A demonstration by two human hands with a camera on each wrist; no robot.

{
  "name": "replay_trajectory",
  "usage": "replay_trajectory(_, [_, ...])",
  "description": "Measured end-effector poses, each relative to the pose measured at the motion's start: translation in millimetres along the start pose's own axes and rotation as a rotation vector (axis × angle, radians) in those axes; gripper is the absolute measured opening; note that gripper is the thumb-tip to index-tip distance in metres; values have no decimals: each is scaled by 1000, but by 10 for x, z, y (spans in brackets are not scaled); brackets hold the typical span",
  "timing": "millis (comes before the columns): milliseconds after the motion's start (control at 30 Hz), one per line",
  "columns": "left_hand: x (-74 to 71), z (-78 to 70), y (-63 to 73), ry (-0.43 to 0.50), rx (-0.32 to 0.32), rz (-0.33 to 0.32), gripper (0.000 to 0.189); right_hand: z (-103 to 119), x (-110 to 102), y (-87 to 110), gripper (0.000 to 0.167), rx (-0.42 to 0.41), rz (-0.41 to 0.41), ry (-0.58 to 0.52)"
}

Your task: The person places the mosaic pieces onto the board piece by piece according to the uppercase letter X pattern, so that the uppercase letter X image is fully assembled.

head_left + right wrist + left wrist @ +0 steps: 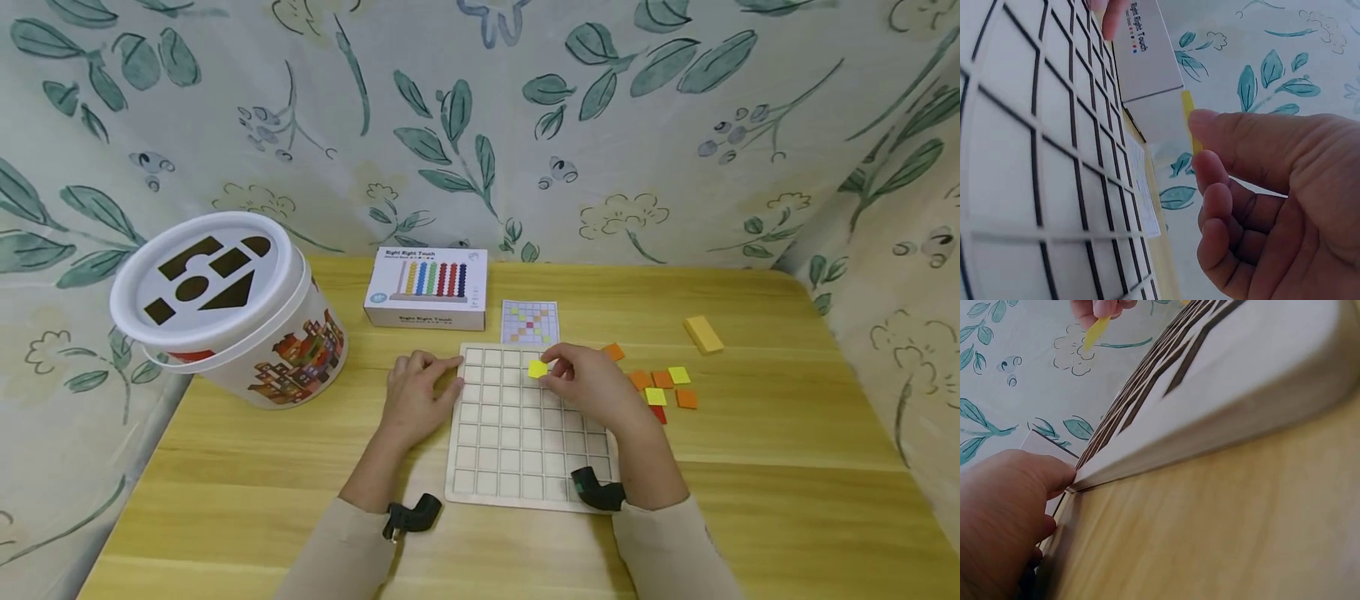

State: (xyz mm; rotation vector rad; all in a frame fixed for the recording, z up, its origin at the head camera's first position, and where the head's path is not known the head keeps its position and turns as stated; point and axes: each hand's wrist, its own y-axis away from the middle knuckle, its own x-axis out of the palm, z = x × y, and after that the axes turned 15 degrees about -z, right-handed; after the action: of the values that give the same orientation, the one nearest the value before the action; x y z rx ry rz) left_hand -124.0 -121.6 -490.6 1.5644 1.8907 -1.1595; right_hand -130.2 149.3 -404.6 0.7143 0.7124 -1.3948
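My right hand pinches a yellow square tile between thumb and fingertips, over the upper part of a pale wooden grid board. The right wrist view shows the tile edge-on, raised off the grid. At the board's upper left edge, my left hand touches the side with index finger and thumb. In the left wrist view the left hand meets the corner of the board. Beyond the board lies a small card printed with a grid of coloured squares.
Several orange, yellow and red tiles lie right of the board, partly behind my right wrist. A yellow block lies farther right. At the back stand a white toy box and, on the left, a white bucket with a shape-hole lid.
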Motion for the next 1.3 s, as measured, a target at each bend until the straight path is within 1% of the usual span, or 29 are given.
replay_trajectory(167, [2, -11, 5, -3, 0, -5, 38, 175, 211, -73, 27, -20, 20, 11])
replay_trajectory(267, [6, -24, 10, -4, 2, -7, 38, 234, 330, -116, 26, -55, 18, 1])
replay_trajectory(433, [17, -50, 5, -4, 6, -4, 38, 236, 486, -156, 23, -105, 13, -7])
replay_trajectory(533, [22, -53, 3, -8, 11, -7, 37, 219, 553, -166, 22, -115, 12, 10])
replay_trajectory(733, [13, -53, 12, -9, 13, -12, 37, 208, 615, -165, 23, -97, 0, 22])
replay_trajectory(1033, [1, -52, 10, -6, 17, -29, 37, 205, 644, -192, 24, -99, -6, 21])
replay_trajectory(1300, [0, -36, -12, -19, 0, -13, 38, 213, 649, -206, 24, -104, -2, 13])
